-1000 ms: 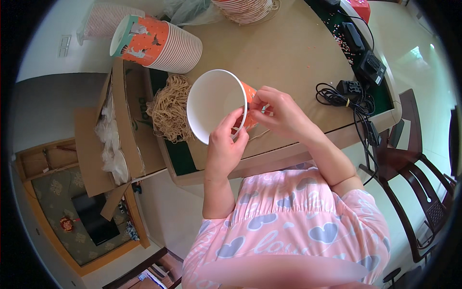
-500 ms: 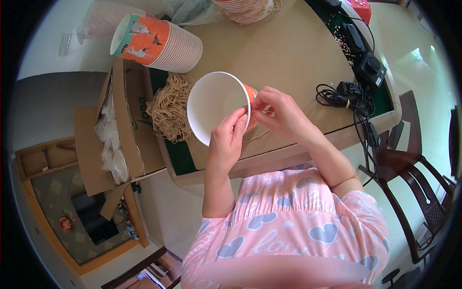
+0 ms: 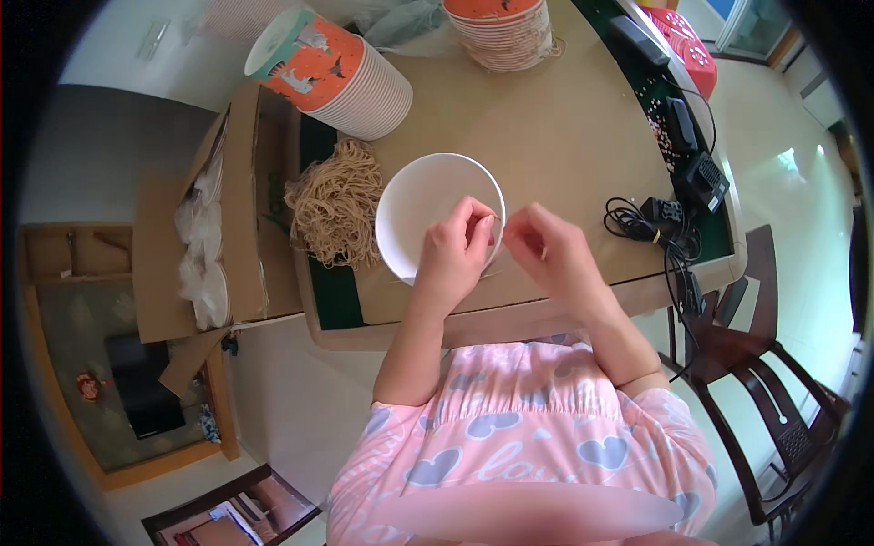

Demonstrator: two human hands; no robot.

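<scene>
A white-lined paper bucket [image 3: 401, 214] stands on the table in front of me, its open mouth facing up toward me. My left hand [image 3: 460, 250] reaches over its near right rim, thumb and forefinger pinched on what looks like the end of a thin beige cord. A bit of cord [image 3: 492, 274] shows on the table by the bucket's base. Just right of the rim, apart from the left hand, my right hand [image 3: 553, 250] is closed with fingertips together; whatever they hold is too small to make out. A tangled heap of beige cords [image 3: 335, 205] lies left of the bucket.
Nested orange-and-teal paper buckets [image 3: 350, 77] lie tilted at the back left; another stack [image 3: 501, 41] with cords hanging on it stands behind. An open cardboard box [image 3: 241, 209] adjoins the table's left side. Black cables and adapters [image 3: 665, 214] lie at right, beside a wooden chair [image 3: 760, 364].
My hands have come apart: the right has left the bucket's outside. The left has shifted over the rim. The bucket sits more upright, and the view has shifted.
</scene>
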